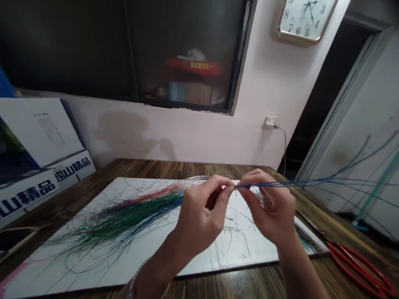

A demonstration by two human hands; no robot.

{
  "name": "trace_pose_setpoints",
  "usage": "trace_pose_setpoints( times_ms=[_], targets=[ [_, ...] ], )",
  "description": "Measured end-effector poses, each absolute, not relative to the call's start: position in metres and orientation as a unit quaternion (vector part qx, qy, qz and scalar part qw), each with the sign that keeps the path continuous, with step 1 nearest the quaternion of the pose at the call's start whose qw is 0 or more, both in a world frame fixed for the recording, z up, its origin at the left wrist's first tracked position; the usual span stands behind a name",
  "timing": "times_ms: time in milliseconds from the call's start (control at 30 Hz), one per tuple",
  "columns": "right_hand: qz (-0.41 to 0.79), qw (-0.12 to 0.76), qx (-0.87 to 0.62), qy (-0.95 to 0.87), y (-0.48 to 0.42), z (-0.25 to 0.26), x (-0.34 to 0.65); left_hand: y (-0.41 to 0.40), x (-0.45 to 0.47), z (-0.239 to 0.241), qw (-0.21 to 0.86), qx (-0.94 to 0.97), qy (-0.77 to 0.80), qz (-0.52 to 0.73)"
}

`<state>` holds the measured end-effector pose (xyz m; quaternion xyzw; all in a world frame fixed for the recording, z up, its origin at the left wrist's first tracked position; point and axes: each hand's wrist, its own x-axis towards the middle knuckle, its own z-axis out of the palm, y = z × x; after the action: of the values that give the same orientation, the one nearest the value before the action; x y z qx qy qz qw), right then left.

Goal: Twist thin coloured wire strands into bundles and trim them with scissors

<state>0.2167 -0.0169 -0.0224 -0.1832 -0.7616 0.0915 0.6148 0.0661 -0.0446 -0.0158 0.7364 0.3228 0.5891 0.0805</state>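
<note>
Centrally, the left hand (pixel 204 214) and the right hand (pixel 274 207) meet fingertip to fingertip, each with its thumb and forefinger pinched together and the other fingers loosely curled. Between them they grip a slim bundle of long, thin, blue wire-like strands (pixel 286 183), whose far ends fan out, blurred, toward the right edge of the frame. Below the hands, short dark loose clippings (pixel 238 234) lie scattered on a flat white rectangular board (pixel 215 261). Left of centre, a heap of thin red, green and blue strands (pixel 134 216) spreads across that board. Scissors with red loop handles (pixel 355 263) rest at lower right.
</note>
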Motion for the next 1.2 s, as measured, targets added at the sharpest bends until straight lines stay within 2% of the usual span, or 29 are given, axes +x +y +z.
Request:
trace_pose_setpoints(
  times_ms=[167, 400, 733, 1200],
  targets=[
    [0.097, 0.590, -0.189, -0.779, -0.017, -0.021, 0.219, -0.045, 0.062, -0.011, 0.176, 0.740, 0.334, 0.557],
    [-0.027, 0.553, -0.213, -0.805, -0.015, -0.017, 0.221, -0.046, 0.057, -0.008, 0.257, 0.743, 0.327, 0.524],
    [-0.149, 0.587, -0.207, -0.768, -0.025, -0.016, 0.213, -0.048, 0.048, 0.001, 0.392, 0.728, 0.320, 0.463],
    [-0.173, 0.603, -0.214, -0.749, -0.023, -0.031, 0.205, -0.047, 0.045, 0.005, 0.442, 0.723, 0.314, 0.427]
  ],
)
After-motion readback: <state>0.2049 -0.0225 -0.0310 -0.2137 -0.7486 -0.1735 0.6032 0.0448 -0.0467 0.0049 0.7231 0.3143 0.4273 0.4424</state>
